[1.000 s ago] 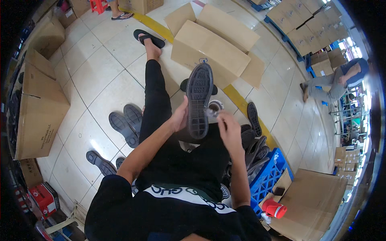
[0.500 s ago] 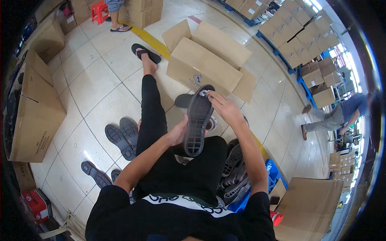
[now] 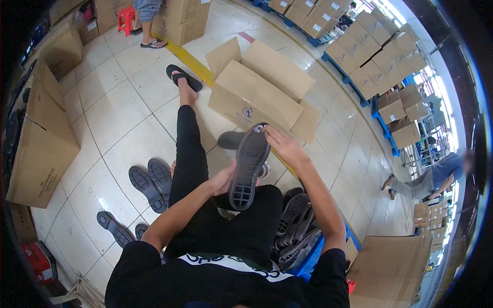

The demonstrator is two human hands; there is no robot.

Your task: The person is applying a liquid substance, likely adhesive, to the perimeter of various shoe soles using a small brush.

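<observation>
A black shoe sole with a grid of hollow cells is held up over my lap, its far end tipped away from me. Along its left edge, my left hand grips it. My right hand pinches a small whitish wad against the far end; the fingers partly cover the wad. Behind the held sole, another dark sole lies partly hidden. Beside my knee a small round container shows only in part.
An open cardboard box stands ahead. Paired soles and another sole lie on the floor at left. Several soles are piled by a blue crate at right. A person walks at far right; another stands far left.
The held sole has shifted slightly down and left in view, with both hands still on it. The wad stays at its far end. The person at far right has taken a step.
</observation>
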